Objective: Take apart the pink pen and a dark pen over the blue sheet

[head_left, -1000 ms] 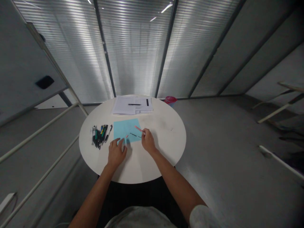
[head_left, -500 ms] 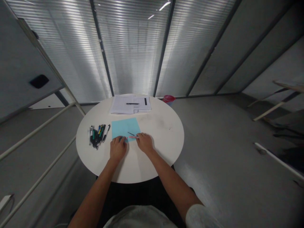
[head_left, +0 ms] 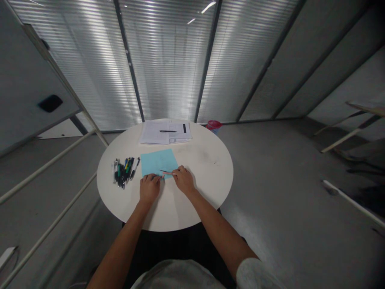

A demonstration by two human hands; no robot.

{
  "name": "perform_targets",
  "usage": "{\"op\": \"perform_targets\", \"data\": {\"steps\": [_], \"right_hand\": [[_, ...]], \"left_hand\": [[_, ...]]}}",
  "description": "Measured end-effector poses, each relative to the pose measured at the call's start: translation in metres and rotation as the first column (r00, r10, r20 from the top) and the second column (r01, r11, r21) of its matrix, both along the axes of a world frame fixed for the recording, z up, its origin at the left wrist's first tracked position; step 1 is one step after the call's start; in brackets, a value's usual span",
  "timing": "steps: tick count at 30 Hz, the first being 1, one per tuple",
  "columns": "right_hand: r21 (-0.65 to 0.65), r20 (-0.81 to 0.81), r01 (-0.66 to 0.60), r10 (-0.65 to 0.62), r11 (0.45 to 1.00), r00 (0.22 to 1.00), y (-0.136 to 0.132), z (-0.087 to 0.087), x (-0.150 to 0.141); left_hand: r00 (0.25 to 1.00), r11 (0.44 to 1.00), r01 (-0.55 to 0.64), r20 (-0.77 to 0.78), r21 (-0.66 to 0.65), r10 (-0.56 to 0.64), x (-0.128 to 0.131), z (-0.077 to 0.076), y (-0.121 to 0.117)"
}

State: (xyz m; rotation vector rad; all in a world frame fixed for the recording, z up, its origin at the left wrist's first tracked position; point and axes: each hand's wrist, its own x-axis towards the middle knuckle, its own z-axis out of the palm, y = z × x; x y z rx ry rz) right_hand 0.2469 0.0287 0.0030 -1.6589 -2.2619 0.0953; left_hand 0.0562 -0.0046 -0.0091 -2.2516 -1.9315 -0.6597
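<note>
On the white round table, a light blue sheet (head_left: 158, 161) lies under the fingertips of both hands. My right hand (head_left: 183, 179) is closed around a slim pink pen barrel (head_left: 168, 173) that points left over the sheet's near edge. A thin dark stick (head_left: 164, 171), like a pen refill, lies along the barrel's upper side; whether the fingers hold it too I cannot tell. My left hand (head_left: 149, 187) is closed in a pinch at the sheet's near left corner. A small pink piece (head_left: 163, 176) shows at its fingertips, mostly hidden. A small gap separates the hands.
Several pens (head_left: 124, 172) lie in a pile left of the sheet. Behind it, a stack of printed papers (head_left: 155, 136) has a black pen (head_left: 167, 131) on top. A pink basket (head_left: 214, 126) stands on the floor beyond the table (head_left: 210, 176). Metal rails (head_left: 51, 162) run along the left.
The dark stick has moved down and left, from apart from the pink barrel to close against it. The small pink piece at my left fingertips has shifted slightly right.
</note>
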Motion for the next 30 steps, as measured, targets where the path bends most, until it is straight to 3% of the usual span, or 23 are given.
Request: {"op": "perform_targets", "data": {"steps": [30], "right_hand": [[-0.049, 0.050, -0.063, 0.065, 0.997, 0.997, -0.0041, 0.0037, -0.0022]], "left_hand": [[1.000, 1.000, 0.006, -0.005, -0.004, -0.006, 0.0001, -0.0020, -0.0007]]}}
